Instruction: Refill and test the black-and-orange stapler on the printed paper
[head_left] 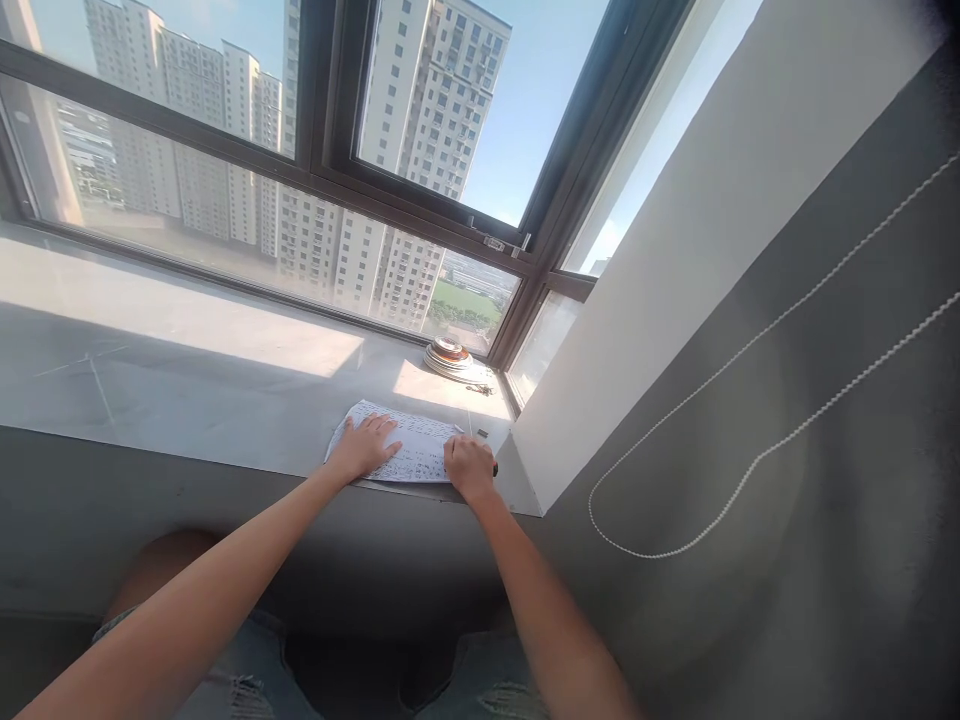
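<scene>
A printed sheet of paper covered in small dark text lies on the grey windowsill near its front edge. My left hand rests flat on the sheet's left part with the fingers stretched out. My right hand is closed over the sheet's right end, gripping a dark pen whose tip sticks out on the right.
A stack of round plates with a brown lid sits at the sill's far right corner, small items beside it. A white wall closes off the sill on the right. A bead chain hangs looped against the grey wall. Tower blocks show through the window.
</scene>
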